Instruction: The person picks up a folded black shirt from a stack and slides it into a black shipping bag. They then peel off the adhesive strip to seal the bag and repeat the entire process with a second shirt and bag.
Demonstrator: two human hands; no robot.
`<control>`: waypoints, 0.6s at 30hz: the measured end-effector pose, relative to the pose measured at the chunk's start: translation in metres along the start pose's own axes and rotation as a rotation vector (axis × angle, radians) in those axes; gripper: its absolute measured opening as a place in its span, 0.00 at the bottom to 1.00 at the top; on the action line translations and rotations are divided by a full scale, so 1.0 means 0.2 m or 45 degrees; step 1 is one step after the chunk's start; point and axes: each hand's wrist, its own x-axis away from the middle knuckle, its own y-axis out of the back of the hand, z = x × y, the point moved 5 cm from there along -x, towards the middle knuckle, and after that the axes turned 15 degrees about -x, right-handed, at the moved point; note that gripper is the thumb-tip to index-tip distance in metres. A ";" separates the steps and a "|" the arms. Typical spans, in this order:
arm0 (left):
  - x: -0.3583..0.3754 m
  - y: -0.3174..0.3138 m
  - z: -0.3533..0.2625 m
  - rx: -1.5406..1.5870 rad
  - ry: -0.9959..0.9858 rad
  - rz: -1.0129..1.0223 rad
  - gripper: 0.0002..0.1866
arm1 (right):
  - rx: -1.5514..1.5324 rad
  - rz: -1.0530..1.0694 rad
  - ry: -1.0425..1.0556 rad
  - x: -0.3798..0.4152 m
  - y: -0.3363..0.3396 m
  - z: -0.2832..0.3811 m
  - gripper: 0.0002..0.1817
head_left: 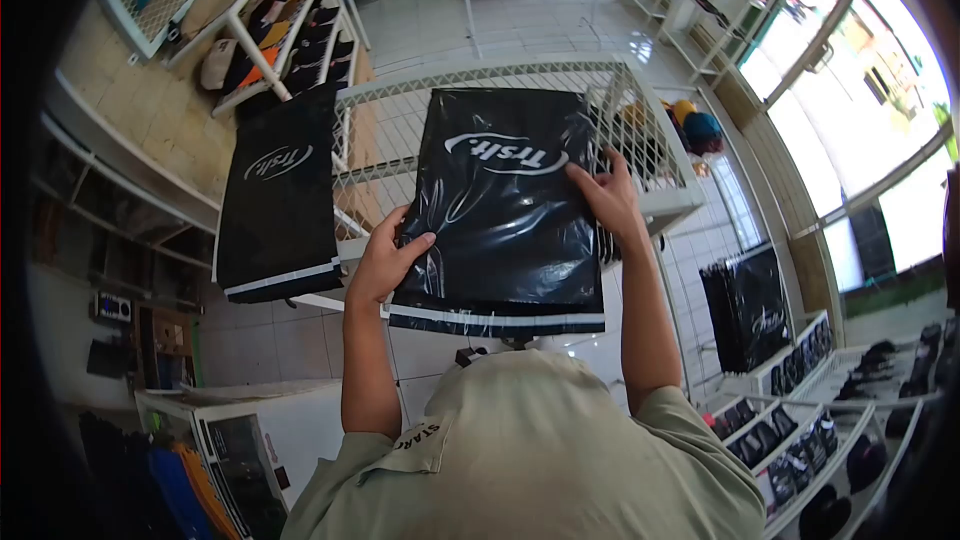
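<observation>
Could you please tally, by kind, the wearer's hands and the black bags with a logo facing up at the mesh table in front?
Hands: 2 (left hand, right hand)
Black bags, logo up: 2 (held bag, bag to its left; any beneath are not counted)
Total: 4

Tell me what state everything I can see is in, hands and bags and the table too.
Front bag: face up, creased, touched by both hands; sealed or open, can't tell.
Left hand: thumb over the bag's left edge, fingers mostly hidden.
Right hand: thumb on the bag's right side, grip unclear.
Other bag: lying logo up, untouched.
Mesh table: standing, partly covered.
</observation>
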 end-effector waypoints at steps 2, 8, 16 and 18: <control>-0.01 -0.01 0.01 -0.001 0.013 0.054 0.28 | 0.083 -0.023 0.043 0.06 0.00 0.03 0.48; -0.03 -0.05 -0.05 -0.027 -0.116 0.232 0.31 | -0.480 0.017 -0.074 0.32 0.14 -0.05 0.48; -0.09 -0.32 -0.18 -0.115 -0.342 0.503 0.29 | -0.981 -0.398 -0.126 0.56 0.35 -0.29 0.26; -0.09 -0.42 -0.23 -0.089 -0.351 0.613 0.28 | -1.236 -0.379 -0.196 0.61 0.48 -0.50 0.19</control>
